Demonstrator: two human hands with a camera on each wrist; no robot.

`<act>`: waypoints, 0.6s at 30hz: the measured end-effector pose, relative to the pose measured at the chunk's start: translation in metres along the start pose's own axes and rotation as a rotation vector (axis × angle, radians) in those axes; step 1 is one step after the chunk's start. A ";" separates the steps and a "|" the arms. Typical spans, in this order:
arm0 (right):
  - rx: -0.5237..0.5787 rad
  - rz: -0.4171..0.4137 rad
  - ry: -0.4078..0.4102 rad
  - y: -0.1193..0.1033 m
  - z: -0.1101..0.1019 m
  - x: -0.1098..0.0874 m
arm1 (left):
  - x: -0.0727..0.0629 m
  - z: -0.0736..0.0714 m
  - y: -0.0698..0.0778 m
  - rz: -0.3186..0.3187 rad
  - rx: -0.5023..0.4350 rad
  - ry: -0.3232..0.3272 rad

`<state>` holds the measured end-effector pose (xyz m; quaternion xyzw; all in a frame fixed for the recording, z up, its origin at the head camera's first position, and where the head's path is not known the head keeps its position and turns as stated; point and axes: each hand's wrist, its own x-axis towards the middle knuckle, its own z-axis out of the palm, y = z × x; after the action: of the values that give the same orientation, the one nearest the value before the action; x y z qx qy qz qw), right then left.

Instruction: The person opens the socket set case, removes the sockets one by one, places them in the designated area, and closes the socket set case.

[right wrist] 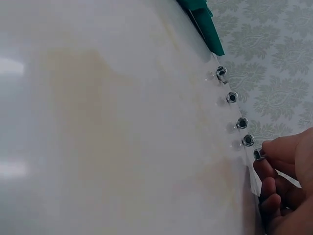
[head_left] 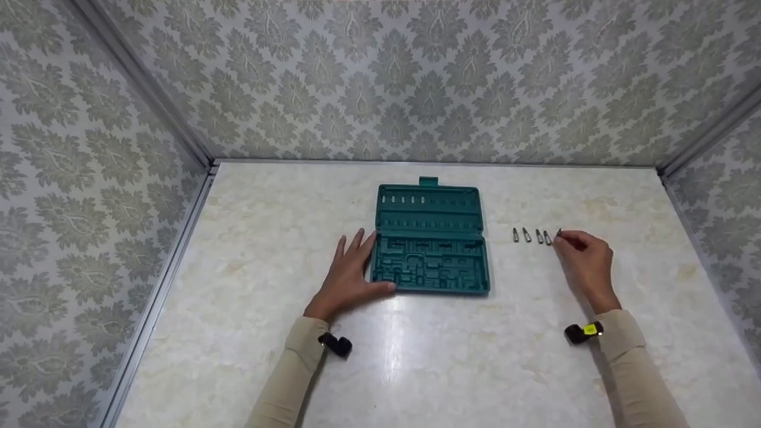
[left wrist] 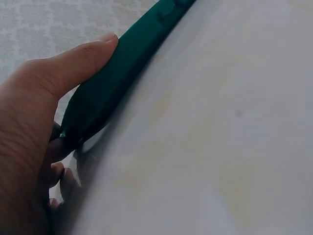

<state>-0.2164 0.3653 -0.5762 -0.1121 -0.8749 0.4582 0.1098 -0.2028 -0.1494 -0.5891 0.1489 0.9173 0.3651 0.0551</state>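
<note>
Nearest, two beige sleeves [head_left: 280,380] are seen, with a small black camera [head_left: 337,345] worn at the left wrist and another, marked by a yellow label [head_left: 590,330], at the right. By the left hand [head_left: 348,276], the near left corner of an open green case [head_left: 485,270] is touched: the fingers are kept straight and spread along its left side, and the thumb is laid over its near edge. By the right hand [head_left: 588,264], one small metal socket [head_left: 559,233] is pinched between thumb and fingertip, to the right of the case and well apart from it. Between the two, four more sockets [head_left: 527,236] are laid in a row on the pale marbled table [head_left: 458,351]. Beyond the table, a wall [head_left: 410,77] is covered with leafy patterned paper.

The inside of the case is shown only by the head view. In the left wrist view, its smooth outer side is seen under the thumb. The hollow, angular ends of the sockets are revealed by the right wrist view alone.

The sockets are shiny and silvery, narrowed and darkened toward the far end. The case's lower half is moulded with many shallow compartments; its lid is lined with rows of slots, five marked by pale spots.
</note>
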 end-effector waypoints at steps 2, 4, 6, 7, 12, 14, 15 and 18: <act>-0.002 -0.004 0.015 0.001 0.002 -0.001 | 0.000 0.000 0.001 -0.006 -0.001 0.004; -0.004 0.000 0.029 0.000 0.004 -0.002 | 0.000 0.000 0.002 -0.014 -0.001 0.007; 0.001 -0.002 0.038 0.000 0.005 -0.004 | 0.000 0.001 0.002 -0.026 -0.003 0.005; 0.006 -0.002 0.040 0.001 0.005 -0.004 | -0.001 0.001 0.003 -0.031 -0.002 0.004; 0.036 0.012 0.060 0.001 0.010 -0.008 | -0.001 0.002 0.002 -0.039 -0.005 0.000; 0.045 0.024 0.074 0.001 0.013 -0.009 | -0.001 0.002 0.001 -0.032 -0.005 -0.002; 0.048 0.031 0.077 0.001 0.014 -0.009 | -0.001 0.001 0.000 -0.026 -0.001 -0.002; 0.045 0.035 0.093 0.000 0.017 -0.009 | -0.001 0.001 0.000 -0.020 0.005 0.001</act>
<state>-0.2125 0.3496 -0.5867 -0.1459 -0.8563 0.4739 0.1447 -0.2018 -0.1488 -0.5900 0.1397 0.9197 0.3622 0.0581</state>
